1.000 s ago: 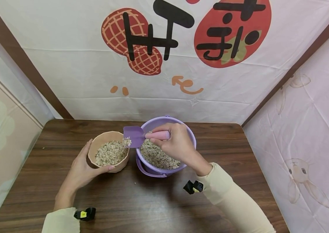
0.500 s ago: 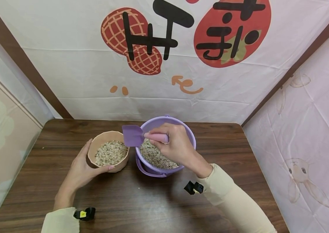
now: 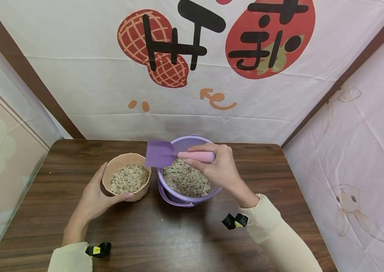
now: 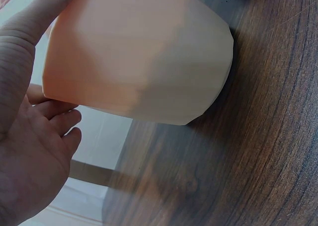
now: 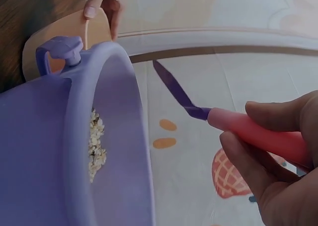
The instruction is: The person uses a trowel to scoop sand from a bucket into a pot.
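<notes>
My right hand grips the pink handle of a small toy shovel. Its purple blade, with no grains visible on it, hangs above the gap between a bowl and a bucket. The lilac bucket stands upright and contains oat-like flakes. To its left, the peach faceted bowl holds similar flakes. My left hand holds this bowl from the left, thumb at the near rim and fingers on the far side. In the right wrist view the shovel is seen edge-on, beyond the bucket rim.
Both containers stand on a dark wooden table. The bucket's handle hangs down at its near left side. A printed white cloth rises behind the table, and more cloth hangs left and right. Tiny crumbs lie on the wood.
A clump of flakes has left the shovel's blade over the bowl's edge. My right hand has then moved rightward and slightly up with the shovel. The left hand and bowl stay put.
</notes>
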### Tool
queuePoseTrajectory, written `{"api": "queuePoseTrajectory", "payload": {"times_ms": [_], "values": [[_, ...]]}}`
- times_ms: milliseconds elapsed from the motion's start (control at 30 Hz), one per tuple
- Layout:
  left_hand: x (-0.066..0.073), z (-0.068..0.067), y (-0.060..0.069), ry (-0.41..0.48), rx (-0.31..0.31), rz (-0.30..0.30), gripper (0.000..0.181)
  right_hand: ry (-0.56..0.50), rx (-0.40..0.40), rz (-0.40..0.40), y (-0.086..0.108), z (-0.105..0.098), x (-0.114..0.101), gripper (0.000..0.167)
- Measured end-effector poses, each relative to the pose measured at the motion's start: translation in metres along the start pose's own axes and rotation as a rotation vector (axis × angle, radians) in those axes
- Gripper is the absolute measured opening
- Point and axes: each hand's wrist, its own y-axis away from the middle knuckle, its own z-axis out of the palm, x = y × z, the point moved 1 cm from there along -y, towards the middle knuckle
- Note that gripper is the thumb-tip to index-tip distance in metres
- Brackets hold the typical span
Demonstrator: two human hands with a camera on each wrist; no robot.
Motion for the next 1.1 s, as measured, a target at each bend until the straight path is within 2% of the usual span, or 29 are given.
{"api": "queuePoseTrajectory", "payload": {"times_ms": [200, 500, 667, 833, 1100], "values": [[0.001, 0.0, -0.001, -0.002, -0.001, -0.005, 0.134, -0.158, 0.007, 0.185, 0.008, -0.016, 0.013, 0.022], [0.0, 0.0, 0.0, 0.003, 0.004, -0.003, 0.133, -0.235, 0.051, 0.31, 0.025, -0.04, 0.03, 0.028], [0.0, 0.0, 0.0, 0.006, 0.001, -0.001, 0.133, -0.282, 0.056, 0.338, 0.037, -0.049, 0.04, 0.033], [0.0, 0.0, 0.0, -0.001, 0.003, -0.001, 0.133, -0.364, 0.014, 0.336, 0.048, -0.056, 0.05, 0.032], [0.0, -0.002, 0.0, -0.02, 0.007, 0.015, 0.132, -0.355, 0.035, 0.362, 0.06, -0.061, 0.061, 0.034]]}}
